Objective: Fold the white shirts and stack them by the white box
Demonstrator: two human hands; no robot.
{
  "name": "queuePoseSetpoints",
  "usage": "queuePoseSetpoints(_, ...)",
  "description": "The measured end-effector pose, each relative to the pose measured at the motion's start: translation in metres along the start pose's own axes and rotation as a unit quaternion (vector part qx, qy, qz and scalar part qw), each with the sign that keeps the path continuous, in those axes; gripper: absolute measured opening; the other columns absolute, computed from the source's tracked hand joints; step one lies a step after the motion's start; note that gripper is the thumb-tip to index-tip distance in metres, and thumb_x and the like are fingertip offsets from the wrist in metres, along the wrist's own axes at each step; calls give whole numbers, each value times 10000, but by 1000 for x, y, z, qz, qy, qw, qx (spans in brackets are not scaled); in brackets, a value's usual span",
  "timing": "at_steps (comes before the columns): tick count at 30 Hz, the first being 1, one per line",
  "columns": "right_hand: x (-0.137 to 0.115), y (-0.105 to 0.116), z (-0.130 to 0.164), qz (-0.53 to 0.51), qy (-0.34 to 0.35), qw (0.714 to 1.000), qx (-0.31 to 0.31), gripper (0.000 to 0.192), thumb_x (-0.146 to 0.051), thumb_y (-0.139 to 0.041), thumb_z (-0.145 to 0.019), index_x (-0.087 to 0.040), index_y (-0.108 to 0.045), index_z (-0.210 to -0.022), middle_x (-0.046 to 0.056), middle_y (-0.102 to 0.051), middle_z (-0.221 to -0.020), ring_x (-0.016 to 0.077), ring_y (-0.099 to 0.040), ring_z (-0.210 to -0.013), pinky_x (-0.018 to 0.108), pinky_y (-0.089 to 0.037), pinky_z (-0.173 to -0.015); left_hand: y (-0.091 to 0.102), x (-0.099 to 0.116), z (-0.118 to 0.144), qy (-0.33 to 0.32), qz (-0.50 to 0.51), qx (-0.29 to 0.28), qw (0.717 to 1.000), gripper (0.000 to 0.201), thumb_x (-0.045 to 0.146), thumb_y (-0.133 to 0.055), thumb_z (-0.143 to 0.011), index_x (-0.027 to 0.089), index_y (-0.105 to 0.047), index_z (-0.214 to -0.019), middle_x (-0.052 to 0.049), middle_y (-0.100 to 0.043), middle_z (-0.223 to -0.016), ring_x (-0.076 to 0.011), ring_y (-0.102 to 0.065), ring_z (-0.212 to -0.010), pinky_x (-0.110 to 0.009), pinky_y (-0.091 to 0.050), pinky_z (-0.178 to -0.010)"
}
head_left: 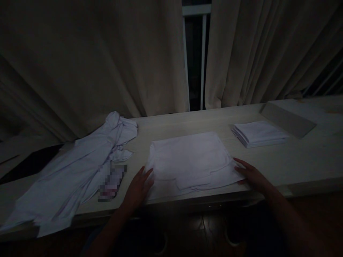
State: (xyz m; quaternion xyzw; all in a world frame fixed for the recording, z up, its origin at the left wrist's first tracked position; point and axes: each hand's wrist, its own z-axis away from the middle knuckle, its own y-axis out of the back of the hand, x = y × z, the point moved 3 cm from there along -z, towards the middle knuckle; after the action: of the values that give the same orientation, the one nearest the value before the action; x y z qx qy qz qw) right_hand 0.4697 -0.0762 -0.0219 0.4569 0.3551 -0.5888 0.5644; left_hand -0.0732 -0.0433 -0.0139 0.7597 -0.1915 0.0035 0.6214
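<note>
White cloth (190, 153), laid flat in layers

It lies along the near edge of the pale table (171, 125), roughly four-sided, its far edge fairly straight. Toward the near side, an upper layer ends in an uneven, stepped edge over a wider layer beneath, which flares out at the right corner; the left side looks slightly rumpled.

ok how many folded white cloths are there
2: the middle cloth, between the left hand and right hand, and the right cloth, farther back. More may be hidden in their layers.
</note>
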Motion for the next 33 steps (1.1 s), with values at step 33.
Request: queuePoseSetpoints(33, -12, -3, -51, -46, -125, 987, -86, 447, -365, -664, -810, -325, -618, -1253, 42, -596, -1335, 265, -641, -1099, 365, -577, -888, 4, -35, -59, 208, 366, -325, 847, 466, 583, -592, -768, 288, -708, -1109, -37, -677, -1213, -277, -625, -1089, -350, -491, -907)
